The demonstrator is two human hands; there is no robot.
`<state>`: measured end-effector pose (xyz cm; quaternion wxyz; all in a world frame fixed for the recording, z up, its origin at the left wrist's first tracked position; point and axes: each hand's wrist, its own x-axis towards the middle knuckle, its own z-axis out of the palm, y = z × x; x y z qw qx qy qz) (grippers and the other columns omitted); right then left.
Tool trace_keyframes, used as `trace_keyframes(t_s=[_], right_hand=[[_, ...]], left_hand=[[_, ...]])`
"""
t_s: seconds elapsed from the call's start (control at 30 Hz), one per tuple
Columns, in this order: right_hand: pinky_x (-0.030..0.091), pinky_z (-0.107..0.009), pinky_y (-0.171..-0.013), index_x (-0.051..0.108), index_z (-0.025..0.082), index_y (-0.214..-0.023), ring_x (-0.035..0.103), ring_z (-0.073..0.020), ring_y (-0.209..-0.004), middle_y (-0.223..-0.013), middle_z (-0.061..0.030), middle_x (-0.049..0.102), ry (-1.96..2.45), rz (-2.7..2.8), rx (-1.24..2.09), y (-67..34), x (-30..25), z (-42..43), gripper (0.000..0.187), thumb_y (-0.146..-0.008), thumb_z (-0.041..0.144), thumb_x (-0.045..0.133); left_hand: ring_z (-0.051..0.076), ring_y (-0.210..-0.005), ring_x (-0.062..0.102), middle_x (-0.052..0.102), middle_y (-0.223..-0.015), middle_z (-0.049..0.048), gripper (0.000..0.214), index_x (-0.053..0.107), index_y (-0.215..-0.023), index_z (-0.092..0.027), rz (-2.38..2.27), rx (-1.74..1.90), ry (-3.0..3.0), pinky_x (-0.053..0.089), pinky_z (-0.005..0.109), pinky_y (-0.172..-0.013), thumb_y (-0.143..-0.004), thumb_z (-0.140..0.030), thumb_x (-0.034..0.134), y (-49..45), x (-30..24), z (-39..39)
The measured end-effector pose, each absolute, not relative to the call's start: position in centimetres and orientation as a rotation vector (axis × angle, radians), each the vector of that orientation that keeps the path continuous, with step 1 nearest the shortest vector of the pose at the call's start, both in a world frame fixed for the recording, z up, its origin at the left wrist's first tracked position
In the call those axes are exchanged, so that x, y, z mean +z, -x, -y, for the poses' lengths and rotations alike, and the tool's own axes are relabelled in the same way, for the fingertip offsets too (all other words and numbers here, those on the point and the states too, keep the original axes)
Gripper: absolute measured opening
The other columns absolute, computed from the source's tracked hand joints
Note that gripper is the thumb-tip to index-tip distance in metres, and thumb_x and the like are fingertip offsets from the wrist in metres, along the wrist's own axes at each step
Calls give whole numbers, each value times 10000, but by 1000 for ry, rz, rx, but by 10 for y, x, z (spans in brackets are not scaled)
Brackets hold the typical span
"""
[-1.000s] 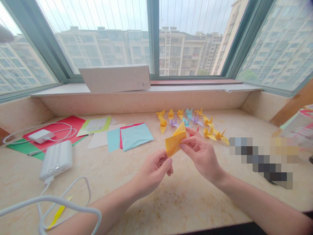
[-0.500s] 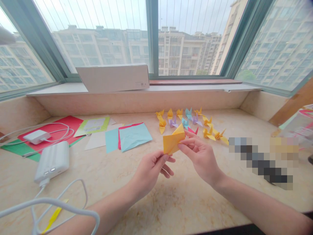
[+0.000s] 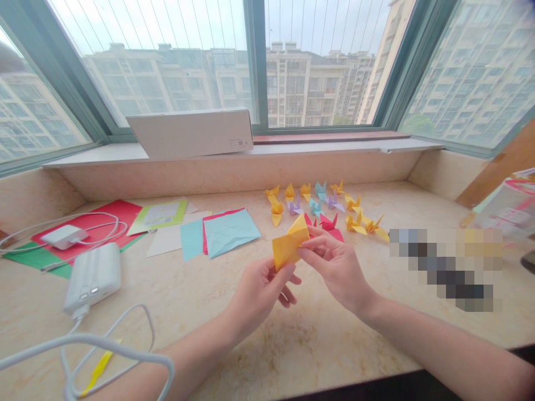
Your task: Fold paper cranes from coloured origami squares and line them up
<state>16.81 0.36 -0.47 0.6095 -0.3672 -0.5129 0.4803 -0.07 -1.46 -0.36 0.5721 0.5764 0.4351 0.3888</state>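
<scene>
A partly folded sheet of yellow origami paper (image 3: 288, 247) is held above the counter between both hands, with one pointed flap standing up at its top. My left hand (image 3: 267, 284) pinches its lower left corner between thumb and fingers, the other fingers loosely curled below. At the right edge, my right hand (image 3: 332, 262) grips the paper with thumb and forefinger. Just behind stand several folded paper cranes, among them a red crane (image 3: 329, 222), a purple crane (image 3: 294, 206), a blue crane (image 3: 315, 208) and a yellow crane (image 3: 354, 224).
Blue square paper (image 3: 232, 234) lies left of my hands, near red paper (image 3: 125, 214) and green paper (image 3: 25, 256). A white power bank (image 3: 94, 275) trails a looping cable (image 3: 121, 342) across the front left. A long white box (image 3: 190, 133) stands on the windowsill.
The yellow paper has tilted and shifted slightly left, its flap opened wider. My right hand has moved a little left with it, and more of the red cranes shows behind.
</scene>
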Motion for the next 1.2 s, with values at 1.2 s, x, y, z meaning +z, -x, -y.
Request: trace_keyframes(t_s=[1.2], right_hand=[[506, -394, -928, 752, 230, -949, 687, -218, -955, -976, -41, 768, 819, 1191, 1401, -173, 0, -4, 243, -827, 440, 738]], left_hand=[[158, -538, 696, 746, -829, 98, 391, 650, -886, -122, -933, 872, -1256, 504, 229, -456, -887, -512, 624, 0, -5, 12]])
